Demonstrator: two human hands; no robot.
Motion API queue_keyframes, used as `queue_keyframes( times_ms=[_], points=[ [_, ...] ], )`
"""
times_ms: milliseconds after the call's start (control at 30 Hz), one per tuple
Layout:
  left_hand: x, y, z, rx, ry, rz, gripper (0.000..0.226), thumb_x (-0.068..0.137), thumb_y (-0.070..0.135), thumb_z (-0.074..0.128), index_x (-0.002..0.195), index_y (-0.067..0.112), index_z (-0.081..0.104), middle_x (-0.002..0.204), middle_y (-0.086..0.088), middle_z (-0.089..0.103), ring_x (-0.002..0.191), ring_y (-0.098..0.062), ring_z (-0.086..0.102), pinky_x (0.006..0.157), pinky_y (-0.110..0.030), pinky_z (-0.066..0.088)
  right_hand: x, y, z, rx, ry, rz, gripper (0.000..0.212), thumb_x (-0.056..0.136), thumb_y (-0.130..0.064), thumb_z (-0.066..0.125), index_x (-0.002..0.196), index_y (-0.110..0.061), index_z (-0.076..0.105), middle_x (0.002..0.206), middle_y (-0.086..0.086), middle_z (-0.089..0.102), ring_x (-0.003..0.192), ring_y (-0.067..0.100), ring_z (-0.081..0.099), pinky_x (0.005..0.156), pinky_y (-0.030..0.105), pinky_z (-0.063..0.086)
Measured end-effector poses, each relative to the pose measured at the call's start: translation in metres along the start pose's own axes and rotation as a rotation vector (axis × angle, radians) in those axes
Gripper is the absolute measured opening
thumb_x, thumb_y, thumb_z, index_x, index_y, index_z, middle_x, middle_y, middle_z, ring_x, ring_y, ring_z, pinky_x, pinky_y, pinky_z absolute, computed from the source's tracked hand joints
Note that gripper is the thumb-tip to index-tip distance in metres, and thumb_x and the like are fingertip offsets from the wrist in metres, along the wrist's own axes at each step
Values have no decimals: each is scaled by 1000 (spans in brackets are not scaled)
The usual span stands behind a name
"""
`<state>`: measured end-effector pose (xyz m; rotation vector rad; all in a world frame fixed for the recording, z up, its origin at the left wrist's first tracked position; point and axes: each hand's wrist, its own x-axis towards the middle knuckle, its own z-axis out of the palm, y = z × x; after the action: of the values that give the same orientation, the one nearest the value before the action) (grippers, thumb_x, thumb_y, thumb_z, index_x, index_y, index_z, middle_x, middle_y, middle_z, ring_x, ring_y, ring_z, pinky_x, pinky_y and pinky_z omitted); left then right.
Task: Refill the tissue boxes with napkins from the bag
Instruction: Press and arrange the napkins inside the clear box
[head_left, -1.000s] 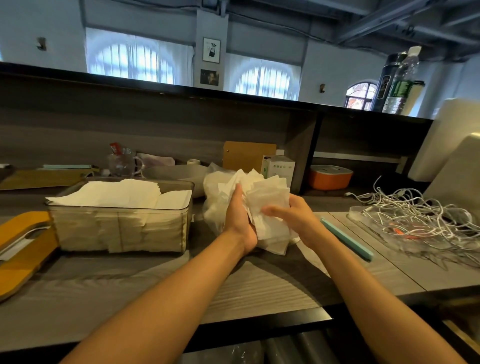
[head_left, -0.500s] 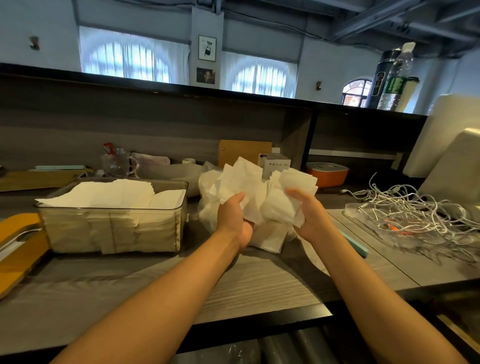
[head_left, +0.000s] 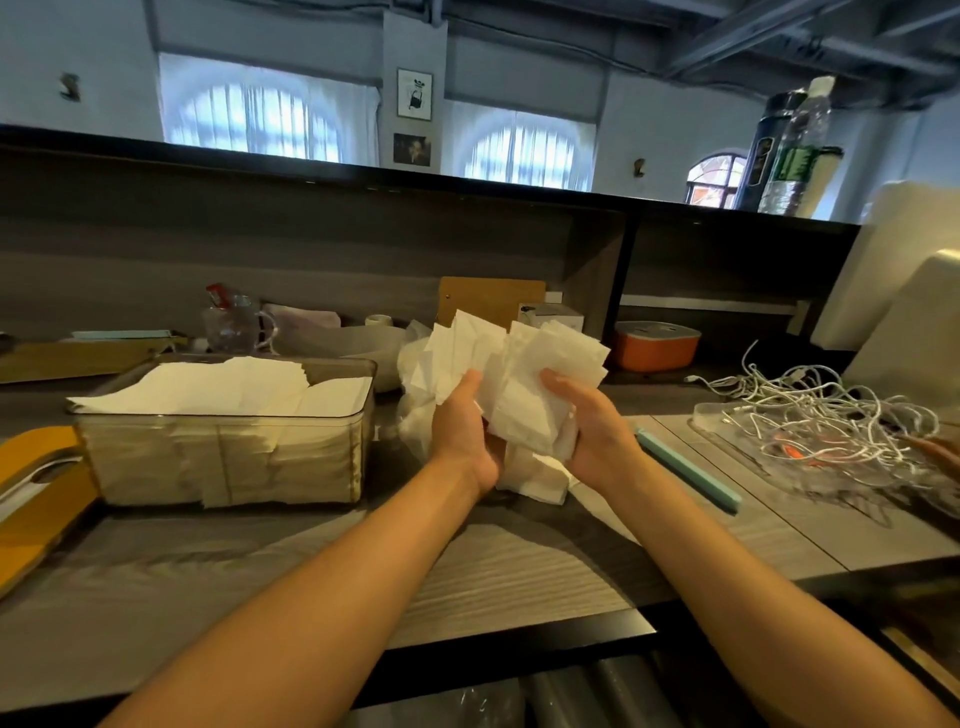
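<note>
A: Count from my feed: one clear tissue box (head_left: 223, 452), left of centre on the grey counter (head_left: 519, 577), heaped with napkins past its rim. One loose napkin bundle (head_left: 524, 384), one crumpled plastic bag (head_left: 415, 410) behind it.

B: Hands?

A: Left hand (head_left: 465, 434) and right hand (head_left: 592, 431) both curl around the bundle, held above the counter just right of the box.

B: Change from half a second back?

A: Bundle sits slightly lower, hands closer together. Bare counter near me; cable tangle (head_left: 831, 410) crowds the far right, a yellow lid (head_left: 36, 483) the left edge.
</note>
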<state>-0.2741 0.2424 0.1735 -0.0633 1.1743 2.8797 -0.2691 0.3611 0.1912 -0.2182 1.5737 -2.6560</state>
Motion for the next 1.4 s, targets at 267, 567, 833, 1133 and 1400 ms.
queue_keyframes(
  times_ms=[267,567,833,1133,1400],
  points=[
    [-2,3,1,120,-29,60,36,104,49,37,121,26,59,119,-3,70,106,-23,67,88,-38,55,-5,-9,-9,115,-68,-48,40,80,-25,64,119,-25,55,113,9,62,110,30,62,88,48,55],
    [-9,-5,5,152,-134,100,26,100,43,51,119,28,60,114,-6,71,108,-25,67,96,-47,54,-1,5,2,71,-17,88,32,89,-17,63,121,-15,58,104,12,70,95,30,69,68,43,62],
    [6,3,-1,283,18,125,42,93,52,56,129,29,58,118,-6,69,107,-28,67,93,-51,56,4,-1,-5,-142,120,-67,30,84,-8,70,110,-19,60,108,10,68,99,29,67,78,48,59],
    [9,3,-3,280,106,98,33,98,38,58,130,28,54,117,-3,67,104,-26,65,89,-51,56,4,-7,-14,-197,98,146,44,80,-12,74,121,-17,59,116,14,68,105,34,66,86,53,55],
    [9,7,-2,169,221,59,30,97,26,62,126,22,55,117,-6,65,99,-26,65,84,-43,59,5,-15,-15,-214,255,-176,38,84,-14,71,117,-25,55,119,11,61,113,34,59,93,59,51]
  ],
)
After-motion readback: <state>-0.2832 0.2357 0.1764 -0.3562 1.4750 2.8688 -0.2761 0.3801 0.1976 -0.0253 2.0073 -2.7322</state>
